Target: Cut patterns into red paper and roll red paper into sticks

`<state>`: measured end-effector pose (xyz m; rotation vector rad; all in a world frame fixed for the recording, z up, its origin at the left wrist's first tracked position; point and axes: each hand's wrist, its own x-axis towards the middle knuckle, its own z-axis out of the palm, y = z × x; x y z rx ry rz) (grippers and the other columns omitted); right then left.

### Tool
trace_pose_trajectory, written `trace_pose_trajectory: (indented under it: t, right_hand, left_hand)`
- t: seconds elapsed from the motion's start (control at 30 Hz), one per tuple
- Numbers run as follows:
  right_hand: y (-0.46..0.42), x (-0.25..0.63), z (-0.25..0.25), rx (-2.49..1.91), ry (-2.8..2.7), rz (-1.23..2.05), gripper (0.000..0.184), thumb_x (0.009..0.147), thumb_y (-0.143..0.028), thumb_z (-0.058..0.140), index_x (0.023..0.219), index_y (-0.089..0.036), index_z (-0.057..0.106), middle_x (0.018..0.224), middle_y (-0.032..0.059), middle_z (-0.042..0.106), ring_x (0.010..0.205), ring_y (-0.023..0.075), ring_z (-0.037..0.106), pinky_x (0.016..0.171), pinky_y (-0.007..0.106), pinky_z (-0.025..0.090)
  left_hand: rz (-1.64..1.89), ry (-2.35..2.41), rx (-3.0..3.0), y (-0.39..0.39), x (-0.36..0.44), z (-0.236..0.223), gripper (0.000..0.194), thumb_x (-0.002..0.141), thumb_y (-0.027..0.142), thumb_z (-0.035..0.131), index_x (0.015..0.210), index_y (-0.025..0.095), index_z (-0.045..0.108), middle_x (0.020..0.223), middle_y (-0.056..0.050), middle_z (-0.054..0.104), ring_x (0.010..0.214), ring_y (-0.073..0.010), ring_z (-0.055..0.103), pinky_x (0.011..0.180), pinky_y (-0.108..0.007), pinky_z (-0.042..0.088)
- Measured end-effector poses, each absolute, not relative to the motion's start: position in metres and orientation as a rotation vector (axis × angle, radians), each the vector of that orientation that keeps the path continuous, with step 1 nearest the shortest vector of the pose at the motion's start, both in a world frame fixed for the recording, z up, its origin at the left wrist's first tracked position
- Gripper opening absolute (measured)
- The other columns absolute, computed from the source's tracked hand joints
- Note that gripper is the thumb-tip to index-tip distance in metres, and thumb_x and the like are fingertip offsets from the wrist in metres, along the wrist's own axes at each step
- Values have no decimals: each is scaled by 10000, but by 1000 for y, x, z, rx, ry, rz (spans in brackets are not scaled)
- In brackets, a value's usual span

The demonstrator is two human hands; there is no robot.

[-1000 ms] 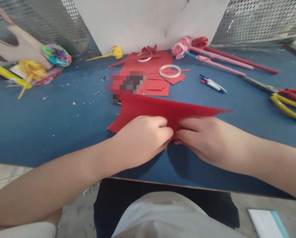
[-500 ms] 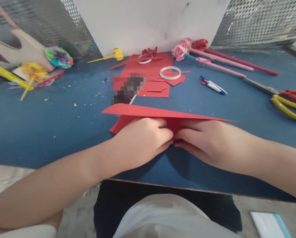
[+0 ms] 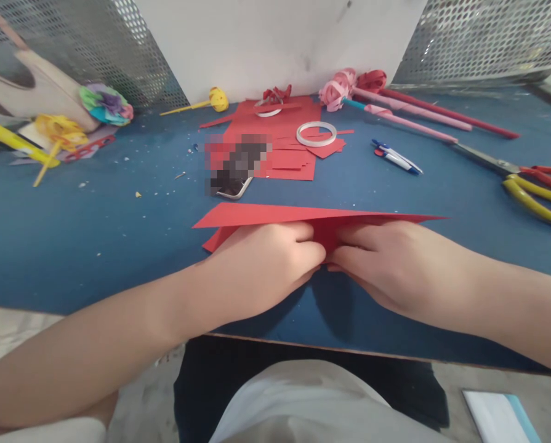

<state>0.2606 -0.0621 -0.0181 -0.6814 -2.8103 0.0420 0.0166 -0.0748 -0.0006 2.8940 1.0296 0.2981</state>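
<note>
A sheet of red paper (image 3: 257,214), bent over along its length, is held just above the front of the blue table (image 3: 136,246). My left hand (image 3: 275,264) pinches its near edge around the middle. Close beside it, almost touching, my right hand (image 3: 390,261) grips the same edge with thumb and fingers. The upper flap of the paper leans over both hands and covers some of the fingertips. Beyond the paper lies a phone (image 3: 238,172), partly blurred out.
Red paper sheets and strips (image 3: 275,120) lie at the back with a white tape roll (image 3: 316,134). To the right are a pen (image 3: 398,158), scissors (image 3: 510,169) and pink paper flowers (image 3: 337,91). Yellow (image 3: 63,132) and multicoloured paper flowers (image 3: 106,104) are at the left.
The upper flap's left part has dropped a little toward me, showing more of the phone. Both hands keep their grip on the paper's near edge, nearly in the same place.
</note>
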Motion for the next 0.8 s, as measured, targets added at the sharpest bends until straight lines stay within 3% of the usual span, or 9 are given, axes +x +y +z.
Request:
trace_pose_trajectory:
  t: [0.2, 0.4, 0.8]
  right_hand:
    - [-58, 261, -13, -637, -2747, 44, 289, 1031, -112, 507, 1002, -156, 792, 917, 110, 694, 708, 213, 596, 588, 328, 394]
    - [-58, 261, -11, -638, -2703, -39, 324, 997, -65, 472, 958, -141, 784, 791, 72, 586, 692, 232, 555, 578, 353, 418]
    - [-55, 268, -2, -687, -2742, -108, 366, 1026, -113, 429, 888, -191, 759, 853, 112, 674, 774, 259, 625, 657, 394, 477]
  left_hand:
    - [381, 983, 2872, -69, 16, 1, 236, 1039, 234, 600, 849, 181, 728, 844, -14, 681, 748, -156, 658, 643, -307, 445]
    - [508, 992, 2890, -70, 18, 3, 243, 1046, 223, 596, 867, 178, 753, 835, -17, 653, 729, -132, 605, 655, -290, 440]
    - [642, 1053, 2966, -67, 15, 7, 226, 1055, 246, 599, 941, 205, 790, 830, -17, 674, 748, -145, 629, 676, -306, 488]
